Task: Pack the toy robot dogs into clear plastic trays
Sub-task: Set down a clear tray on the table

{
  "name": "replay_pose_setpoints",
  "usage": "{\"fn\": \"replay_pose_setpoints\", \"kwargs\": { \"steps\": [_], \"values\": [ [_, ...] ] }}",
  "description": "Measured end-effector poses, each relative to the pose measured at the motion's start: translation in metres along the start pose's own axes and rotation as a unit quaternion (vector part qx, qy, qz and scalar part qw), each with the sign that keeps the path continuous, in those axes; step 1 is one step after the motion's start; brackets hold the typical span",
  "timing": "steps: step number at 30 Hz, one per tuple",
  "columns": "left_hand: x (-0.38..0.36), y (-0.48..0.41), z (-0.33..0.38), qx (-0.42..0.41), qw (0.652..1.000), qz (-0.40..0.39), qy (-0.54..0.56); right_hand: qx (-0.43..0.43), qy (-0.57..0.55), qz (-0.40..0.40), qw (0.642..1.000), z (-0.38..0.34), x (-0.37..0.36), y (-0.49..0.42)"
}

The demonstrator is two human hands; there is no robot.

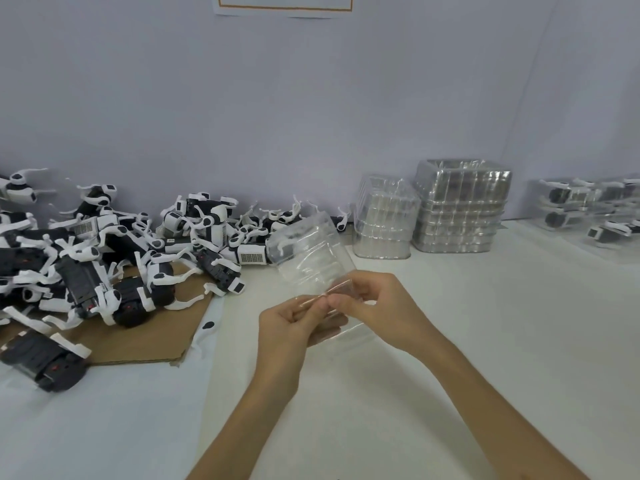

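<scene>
Toy robot dogs (104, 258): black and white, heaped in a loose pile to the left of the hands and beyond them, legs tangled, many lying on the cardboard.
Clear plastic tray (311, 251): held up off the surface by both hands, its near edge at the fingertips and the rest tilting away toward the pile.
Left hand (291, 327): fingers curled, pinching the near edge of the tray.
Right hand (384, 306): thumb and fingers pinching the same edge, fingertips just beside those of the left hand.
Tray stacks (460, 206): two stacks of nested clear trays beyond the hands and to their right, by the wall; the one further right is taller.
Packed trays (588, 209): far to the right of the hands, clear trays with dogs inside, piled near the wall.
Cardboard (149, 341): flat brown sheet left of the left hand, under part of the pile.
Surface (485, 341): white, spreading beneath both forearms.
</scene>
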State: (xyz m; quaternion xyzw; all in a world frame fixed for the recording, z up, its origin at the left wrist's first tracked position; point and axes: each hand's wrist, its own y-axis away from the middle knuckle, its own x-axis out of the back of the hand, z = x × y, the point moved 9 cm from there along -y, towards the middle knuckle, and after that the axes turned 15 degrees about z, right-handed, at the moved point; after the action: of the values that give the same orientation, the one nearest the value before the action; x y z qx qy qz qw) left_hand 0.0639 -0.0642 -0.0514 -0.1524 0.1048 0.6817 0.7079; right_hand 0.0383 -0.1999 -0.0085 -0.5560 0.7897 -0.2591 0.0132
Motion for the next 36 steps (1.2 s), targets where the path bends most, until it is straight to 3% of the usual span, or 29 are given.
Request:
{"fn": "replay_pose_setpoints", "kwargs": {
  "steps": [4, 12, 31, 36],
  "values": [
    [0.009, -0.004, 0.003, 0.002, 1.0, 0.028, -0.013, 0.002, -0.034, 0.019, 0.999, -0.002, 0.002, -0.001],
    [-0.006, 0.0, 0.004, 0.019, 0.999, -0.034, 0.036, -0.004, -0.072, 0.073, 0.995, 0.003, 0.016, -0.005],
    [0.014, -0.005, 0.004, -0.012, 0.996, 0.09, -0.008, 0.021, -0.059, 0.13, 0.99, 0.001, 0.023, -0.004],
    [0.041, -0.016, 0.0, 0.002, 0.985, 0.172, -0.001, 0.011, -0.1, 0.186, 0.977, -0.003, 0.048, -0.01]
  ]
}}
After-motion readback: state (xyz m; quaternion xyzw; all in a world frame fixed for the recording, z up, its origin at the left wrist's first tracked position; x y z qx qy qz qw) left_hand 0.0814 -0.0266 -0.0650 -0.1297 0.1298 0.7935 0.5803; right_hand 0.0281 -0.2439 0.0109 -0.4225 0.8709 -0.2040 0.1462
